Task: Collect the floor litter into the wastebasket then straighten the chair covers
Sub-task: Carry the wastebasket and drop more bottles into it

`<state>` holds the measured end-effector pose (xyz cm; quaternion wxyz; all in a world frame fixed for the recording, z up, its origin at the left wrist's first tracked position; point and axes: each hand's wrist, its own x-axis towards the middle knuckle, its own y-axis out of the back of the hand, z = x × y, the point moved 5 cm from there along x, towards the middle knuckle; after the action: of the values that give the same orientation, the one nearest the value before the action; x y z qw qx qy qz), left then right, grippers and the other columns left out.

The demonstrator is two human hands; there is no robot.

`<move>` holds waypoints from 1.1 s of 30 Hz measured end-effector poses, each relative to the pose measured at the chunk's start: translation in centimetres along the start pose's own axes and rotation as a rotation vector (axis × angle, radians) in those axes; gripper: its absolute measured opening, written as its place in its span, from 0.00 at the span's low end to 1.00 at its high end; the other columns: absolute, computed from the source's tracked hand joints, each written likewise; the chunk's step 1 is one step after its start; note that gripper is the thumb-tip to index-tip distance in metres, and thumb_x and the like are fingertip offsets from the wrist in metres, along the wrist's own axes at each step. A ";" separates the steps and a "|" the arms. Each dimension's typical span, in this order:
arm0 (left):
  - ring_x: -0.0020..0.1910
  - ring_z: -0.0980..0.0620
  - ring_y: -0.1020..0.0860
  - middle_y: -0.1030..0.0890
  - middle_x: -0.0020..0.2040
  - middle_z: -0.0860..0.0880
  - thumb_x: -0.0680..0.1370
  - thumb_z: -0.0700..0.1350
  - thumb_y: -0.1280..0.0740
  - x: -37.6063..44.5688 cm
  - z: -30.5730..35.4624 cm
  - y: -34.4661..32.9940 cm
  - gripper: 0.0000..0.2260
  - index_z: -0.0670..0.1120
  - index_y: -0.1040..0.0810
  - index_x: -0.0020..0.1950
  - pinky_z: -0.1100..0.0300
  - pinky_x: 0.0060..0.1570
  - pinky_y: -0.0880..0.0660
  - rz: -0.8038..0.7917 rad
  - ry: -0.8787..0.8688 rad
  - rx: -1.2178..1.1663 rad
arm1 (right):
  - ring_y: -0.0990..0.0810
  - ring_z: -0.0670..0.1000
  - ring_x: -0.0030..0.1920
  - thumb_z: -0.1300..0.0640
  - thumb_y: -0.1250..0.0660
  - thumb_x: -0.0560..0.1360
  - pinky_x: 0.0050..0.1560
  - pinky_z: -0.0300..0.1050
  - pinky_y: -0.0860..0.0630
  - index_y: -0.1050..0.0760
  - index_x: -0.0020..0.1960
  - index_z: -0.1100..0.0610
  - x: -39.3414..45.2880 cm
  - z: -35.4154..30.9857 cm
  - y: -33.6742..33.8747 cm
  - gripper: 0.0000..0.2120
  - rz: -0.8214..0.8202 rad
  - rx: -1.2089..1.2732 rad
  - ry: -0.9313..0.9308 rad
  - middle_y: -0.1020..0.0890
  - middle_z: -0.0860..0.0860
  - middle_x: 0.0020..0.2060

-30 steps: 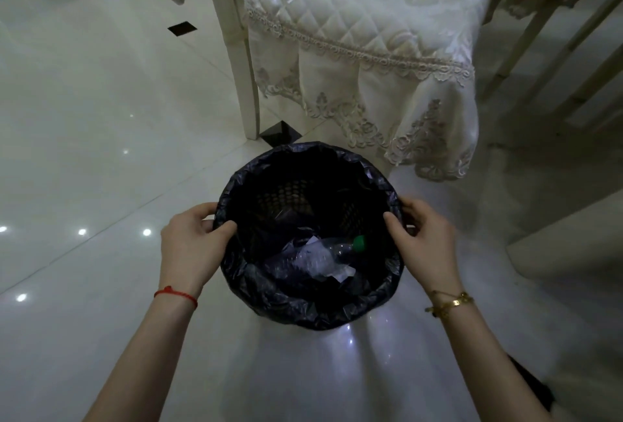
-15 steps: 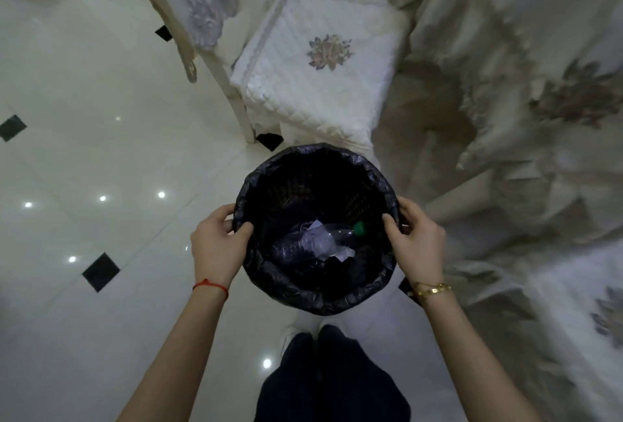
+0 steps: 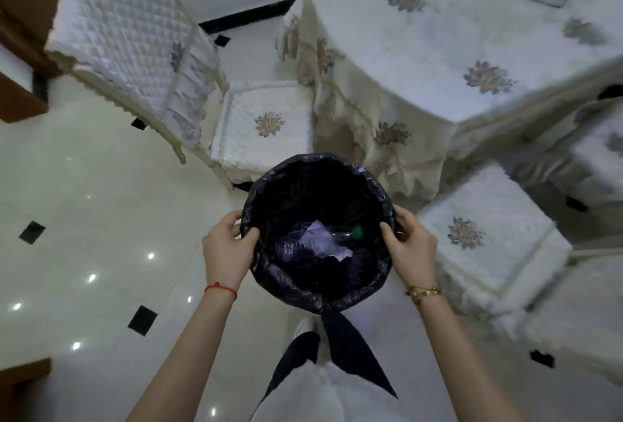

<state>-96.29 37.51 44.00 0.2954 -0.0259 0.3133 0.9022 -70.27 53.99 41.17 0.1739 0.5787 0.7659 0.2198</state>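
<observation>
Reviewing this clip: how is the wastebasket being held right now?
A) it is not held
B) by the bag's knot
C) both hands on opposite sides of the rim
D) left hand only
C: the left hand and right hand grip opposite sides of the wastebasket rim.

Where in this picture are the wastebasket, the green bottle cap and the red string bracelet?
wastebasket point(image 3: 350, 297), head view, near rim under the liner.
green bottle cap point(image 3: 357, 232), head view, the cap's top.
red string bracelet point(image 3: 220, 288), head view, strand across the left wrist.

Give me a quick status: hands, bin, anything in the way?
Left hand and right hand grip wastebasket rim, lifted. Bottle and paper inside. Chair just ahead.
</observation>
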 end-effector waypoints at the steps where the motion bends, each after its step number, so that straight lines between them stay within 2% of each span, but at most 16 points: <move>1: 0.39 0.64 0.22 0.17 0.39 0.50 0.71 0.36 0.32 -0.8 0.7 -0.1 0.12 0.47 0.18 0.52 0.81 0.36 0.32 -0.024 -0.024 0.009 | 0.25 0.26 0.43 0.63 0.30 0.73 0.43 0.20 0.31 0.22 0.59 0.58 -1.2 0.0 1.3 0.14 0.039 0.000 -0.012 0.19 0.44 0.44; 5: 0.37 0.67 0.23 0.16 0.40 0.49 0.71 0.37 0.32 -4.3 2.8 -1.3 0.12 0.47 0.18 0.53 0.81 0.34 0.34 -0.162 -0.109 0.048 | 0.22 0.34 0.46 0.62 0.30 0.73 0.46 0.22 0.30 0.21 0.58 0.57 -6.9 0.7 6.5 0.14 0.192 -0.014 -0.072 0.18 0.43 0.45; 8: 0.40 0.62 0.20 0.16 0.41 0.49 0.72 0.35 0.33 -7.5 4.4 -3.0 0.13 0.46 0.18 0.53 0.80 0.36 0.32 -0.299 -0.189 0.056 | 0.23 0.31 0.46 0.63 0.31 0.74 0.47 0.22 0.29 0.22 0.59 0.55 -12.1 2.0 10.2 0.14 0.279 0.054 -0.170 0.21 0.37 0.46; 10: 0.45 0.57 0.18 0.16 0.43 0.50 0.72 0.35 0.33 -9.9 5.1 -4.5 0.13 0.47 0.18 0.53 0.72 0.43 0.26 -0.412 -0.228 0.045 | 0.23 0.29 0.47 0.63 0.31 0.74 0.47 0.23 0.28 0.23 0.60 0.54 -15.9 3.0 12.6 0.15 0.346 0.077 -0.231 0.21 0.35 0.46; 12: 0.47 0.57 0.18 0.15 0.44 0.51 0.72 0.35 0.33 -12.5 5.8 -6.1 0.13 0.49 0.19 0.53 0.62 0.49 0.22 -0.519 -0.282 0.066 | 0.22 0.30 0.47 0.62 0.31 0.73 0.48 0.25 0.27 0.22 0.60 0.53 -20.0 4.3 14.9 0.16 0.436 0.081 -0.290 0.20 0.36 0.46; 13: 0.46 0.58 0.18 0.15 0.43 0.52 0.72 0.36 0.33 -13.9 6.2 -6.9 0.13 0.50 0.18 0.52 0.60 0.50 0.22 -0.560 -0.324 0.093 | 0.22 0.30 0.48 0.62 0.30 0.73 0.49 0.27 0.26 0.22 0.60 0.53 -22.1 5.0 16.0 0.16 0.485 0.082 -0.324 0.20 0.36 0.46; 15: 0.43 0.64 0.19 0.15 0.42 0.54 0.71 0.37 0.32 -17.0 6.9 -8.6 0.13 0.50 0.18 0.52 0.67 0.48 0.23 -0.629 -0.405 0.142 | 0.23 0.29 0.48 0.60 0.30 0.73 0.50 0.28 0.26 0.22 0.60 0.53 -26.4 6.4 18.1 0.16 0.583 0.089 -0.405 0.20 0.36 0.46; 17: 0.39 0.68 0.21 0.17 0.40 0.56 0.71 0.36 0.32 -20.8 7.6 -10.4 0.13 0.47 0.17 0.52 0.77 0.40 0.28 -0.705 -0.466 0.166 | 0.23 0.28 0.46 0.61 0.29 0.73 0.48 0.24 0.28 0.22 0.60 0.53 -30.7 7.5 20.1 0.16 0.682 0.098 -0.460 0.20 0.34 0.44; 18: 0.37 0.69 0.22 0.18 0.38 0.57 0.71 0.35 0.32 -22.8 8.0 -11.2 0.12 0.47 0.17 0.52 0.79 0.37 0.30 -0.736 -0.495 0.178 | 0.23 0.29 0.46 0.61 0.29 0.72 0.47 0.23 0.28 0.22 0.59 0.54 -32.8 8.0 21.1 0.16 0.731 0.105 -0.484 0.21 0.34 0.44; 21: 0.35 0.68 0.22 0.20 0.35 0.58 0.71 0.34 0.32 -29.4 8.7 -13.8 0.12 0.47 0.18 0.50 0.76 0.35 0.30 -0.851 -0.563 0.208 | 0.22 0.31 0.45 0.62 0.30 0.73 0.45 0.21 0.30 0.22 0.59 0.55 -39.3 9.7 24.2 0.15 0.850 0.131 -0.563 0.22 0.34 0.43; 24: 0.31 0.66 0.23 0.21 0.32 0.60 0.71 0.34 0.32 -36.6 9.0 -17.0 0.12 0.49 0.18 0.47 0.73 0.34 0.30 -0.952 -0.663 0.256 | 0.24 0.27 0.44 0.62 0.30 0.73 0.45 0.20 0.31 0.22 0.60 0.54 -45.7 12.0 27.6 0.16 0.945 0.140 -0.626 0.22 0.35 0.44; 26: 0.34 0.67 0.21 0.20 0.33 0.59 0.71 0.34 0.33 -41.2 8.8 -19.4 0.11 0.49 0.19 0.46 0.74 0.35 0.29 -1.024 -0.689 0.280 | 0.23 0.29 0.45 0.62 0.30 0.73 0.46 0.21 0.30 0.22 0.60 0.54 -49.7 13.5 30.2 0.16 1.002 0.117 -0.660 0.20 0.40 0.45; 27: 0.37 0.65 0.20 0.18 0.34 0.58 0.71 0.35 0.33 -44.3 8.3 -21.2 0.11 0.49 0.18 0.47 0.71 0.38 0.27 -1.064 -0.706 0.298 | 0.22 0.33 0.46 0.61 0.30 0.73 0.47 0.23 0.29 0.22 0.60 0.54 -52.3 14.5 32.0 0.16 1.033 0.093 -0.682 0.19 0.41 0.46; 30: 0.42 0.58 0.17 0.15 0.38 0.56 0.68 0.43 0.33 -50.3 7.8 -24.4 0.13 0.52 0.17 0.50 0.57 0.48 0.20 -1.173 -0.686 0.302 | 0.21 0.42 0.48 0.61 0.30 0.74 0.53 0.38 0.25 0.23 0.60 0.54 -57.1 16.1 35.8 0.15 1.083 0.079 -0.724 0.20 0.44 0.46; 33: 0.42 0.57 0.17 0.15 0.41 0.54 0.67 0.44 0.33 -56.9 7.5 -28.0 0.15 0.52 0.17 0.52 0.51 0.48 0.19 -1.242 -0.705 0.299 | 0.23 0.45 0.50 0.61 0.30 0.74 0.53 0.39 0.27 0.24 0.62 0.55 -61.5 18.2 40.2 0.17 1.149 0.086 -0.757 0.21 0.45 0.47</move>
<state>-33.01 30.05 47.83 0.8366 0.1339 0.2468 0.4705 -11.71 6.63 48.21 0.2623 0.9362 0.2321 0.0290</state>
